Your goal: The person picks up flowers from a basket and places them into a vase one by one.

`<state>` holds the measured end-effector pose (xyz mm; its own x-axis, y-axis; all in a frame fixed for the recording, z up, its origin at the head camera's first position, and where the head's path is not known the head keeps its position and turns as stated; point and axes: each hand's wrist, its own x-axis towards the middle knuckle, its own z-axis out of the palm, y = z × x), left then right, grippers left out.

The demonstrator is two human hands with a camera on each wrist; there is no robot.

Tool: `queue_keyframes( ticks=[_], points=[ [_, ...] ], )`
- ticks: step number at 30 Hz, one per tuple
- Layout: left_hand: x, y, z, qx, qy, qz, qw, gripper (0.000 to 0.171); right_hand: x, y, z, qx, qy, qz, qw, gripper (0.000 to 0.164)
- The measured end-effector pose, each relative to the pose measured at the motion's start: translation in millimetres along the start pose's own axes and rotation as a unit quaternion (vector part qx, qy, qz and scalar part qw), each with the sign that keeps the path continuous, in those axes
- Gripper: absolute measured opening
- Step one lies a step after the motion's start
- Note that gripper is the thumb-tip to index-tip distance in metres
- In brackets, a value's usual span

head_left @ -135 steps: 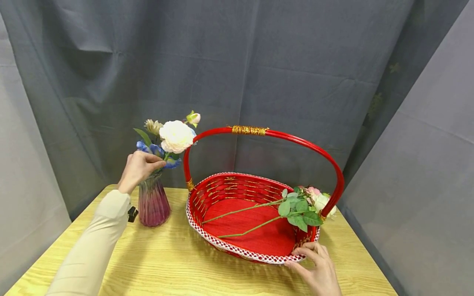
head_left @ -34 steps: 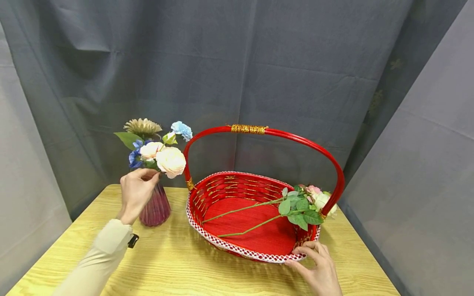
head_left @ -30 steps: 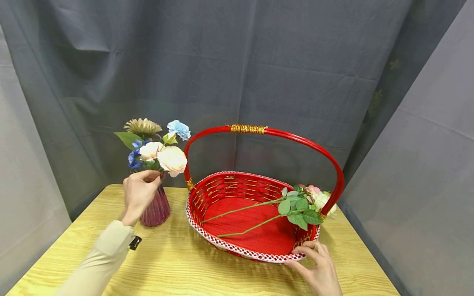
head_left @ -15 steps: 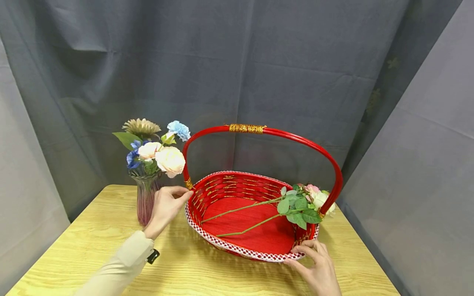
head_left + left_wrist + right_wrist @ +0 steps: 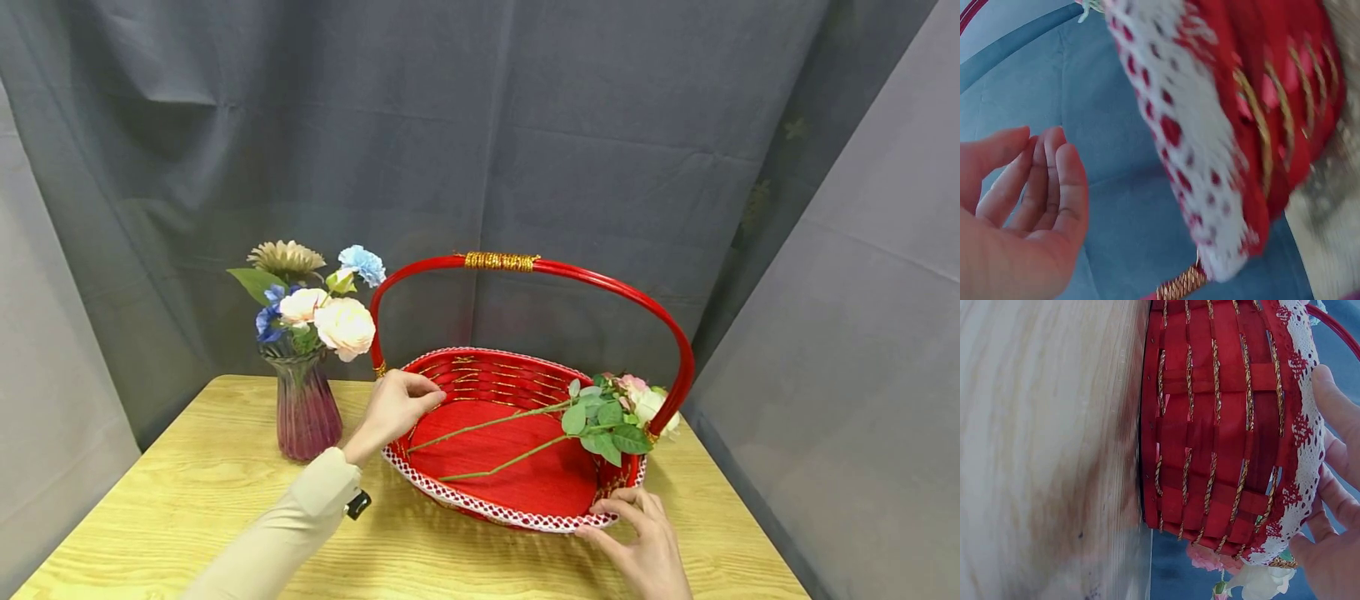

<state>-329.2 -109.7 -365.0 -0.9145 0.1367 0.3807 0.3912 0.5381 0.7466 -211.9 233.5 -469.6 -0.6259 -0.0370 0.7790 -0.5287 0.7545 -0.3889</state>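
So, a dark grey curtain (image 5: pixel 585 167) hangs behind everything, and before it spreads the pale wooden desk (image 5: pixel 150 508). Right of the desk's middle, closer to its right edge than its left, sits the red basket (image 5: pixel 480 379), woven with gold cord and trimmed in white lace, its tall red handle (image 5: pixel 615 290) arching overhead with gold binding at the top. A cream sleeve (image 5: pixel 285 533) reaches in across the desk toward the basket's left end. Over near the desk's far left corner stands the ribbed vase (image 5: pixel 307 412), upright, clear at the neck and purple below.

And inside the basket, two flower stems (image 5: pixel 517 457) lie across the red floor, bare ends toward the desk's left edge, leaves and heads bunched at the right rim beside the handle's foot. Here's the left hand (image 5: pixel 397 407), up over the basket's left end and near those bare ends: fingers softly bent, thumb close to the fingertips, a grip with nothing in it, and the left wrist view shows it apart from the lace. Down at the near right, the right hand (image 5: pixel 643 542) has its grip narrowed on the lace rim, pinching it between thumb and fingers. Up in the vase, a beige bloom (image 5: pixel 285 257), a cream bloom (image 5: pixel 345 327) and a light blue bloom (image 5: pixel 363 264) fan out, with a small bud (image 5: pixel 342 280) among them.
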Motion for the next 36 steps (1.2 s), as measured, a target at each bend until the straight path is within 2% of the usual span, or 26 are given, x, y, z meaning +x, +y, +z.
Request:
queue_keyframes(
  ticks=[6, 9, 12, 19, 28, 30, 36],
  points=[
    [6.3, 5.1, 10.5, -0.054, -0.039, -0.028, 0.9974, 0.006, -1.4, 2.4, -0.3, 0.003, 0.003, -0.011, 1.000, 0.040],
    [9.6, 7.2, 15.9, -0.087, -0.052, -0.030, 0.9944, 0.008, -1.0, 3.6, -0.5, 0.007, 0.007, -0.020, 1.000, 0.041],
    [13.9, 11.1, 22.1, -0.097, -0.063, -0.034, 0.9927, 0.007, -0.1, 4.6, -0.3, 0.010, 0.012, -0.030, 0.999, 0.042],
    [26.4, 23.5, 41.5, -0.086, -0.096, -0.030, 0.9912, 0.008, -0.8, 3.9, 0.8, 0.006, 0.007, -0.023, 1.000, 0.041],
    [45.7, 34.2, 62.7, -0.071, -0.156, -0.061, 0.9833, 0.007, -2.5, 2.3, 1.6, -0.005, 0.007, -0.014, 1.000, 0.042],
    [50.3, 36.7, 68.4, -0.059, -0.161, -0.054, 0.9838, 0.006, -1.4, 2.7, 1.3, 0.001, 0.009, -0.020, 1.000, 0.043],
    [63.8, 41.9, 89.5, 0.010, -0.168, 0.002, 0.9857, 0.004, 0.4, 3.4, 0.7, 0.004, 0.009, -0.026, 1.000, 0.042]
  ],
)
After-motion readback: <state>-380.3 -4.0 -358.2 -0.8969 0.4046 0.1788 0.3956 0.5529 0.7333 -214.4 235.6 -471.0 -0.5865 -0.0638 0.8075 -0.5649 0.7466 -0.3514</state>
